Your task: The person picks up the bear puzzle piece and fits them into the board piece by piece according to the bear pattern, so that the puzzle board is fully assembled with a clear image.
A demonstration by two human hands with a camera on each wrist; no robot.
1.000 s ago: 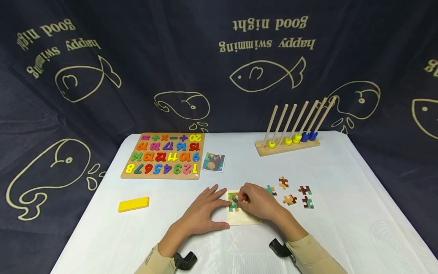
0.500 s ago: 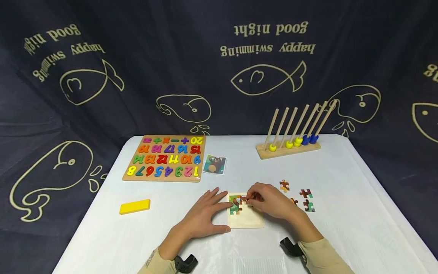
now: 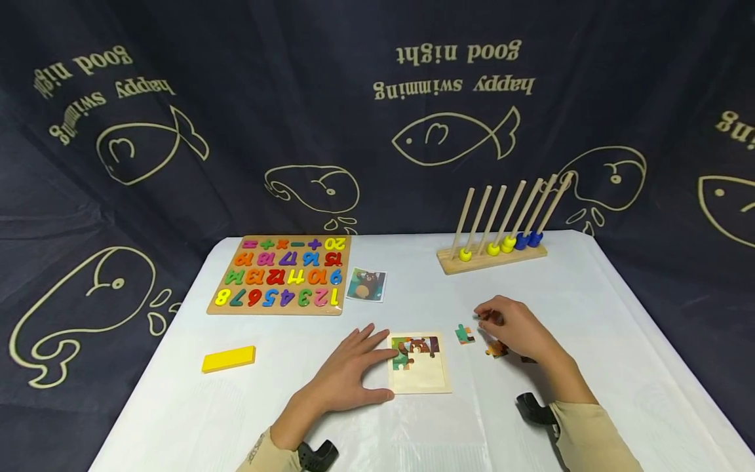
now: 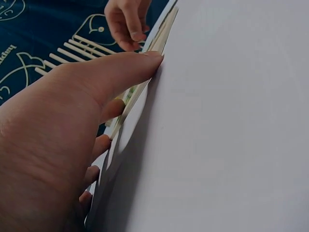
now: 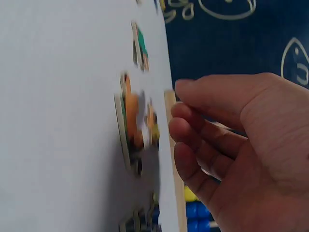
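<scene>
Near the middle of the bench (image 3: 177,419), a puzzle tray (image 3: 427,381) lies flat: square, pale wood, raised rim. Joined pieces (image 3: 420,345) take up its top and part of its left side, a brown bear's head showing; pale wood shows below and to the right of them. Left hand (image 3: 349,368) spread at the tray's left side: index tip at the joined pieces, thumb tip at the near left corner. Left wrist view has the thumb against the tray edge. Right hand (image 3: 522,334) is right of the tray and apart from it, above loose pieces. Fingers loosely bent, gap showing between thumb and fingers in the right wrist view; can't tell if a fingertip touches a piece. Teal piece (image 3: 464,334) on the bench between tray and right hand. Brown-and-orange piece (image 3: 496,349) just below that hand, partly covered. More pieces are mostly hidden under palm and wrist; right wrist view is too blurred to count them. Behind the tray, slightly left: bear card (image 3: 367,285), just beside the number board (image 3: 274,311). Yellow block (image 3: 229,359) lies nearer, well left of the left hand. Peg rack (image 3: 480,264) at far right, yellow and blue beads low on its pegs. Dark cloth (image 3: 295,78) with fish and whale outlines hangs behind it all.
</scene>
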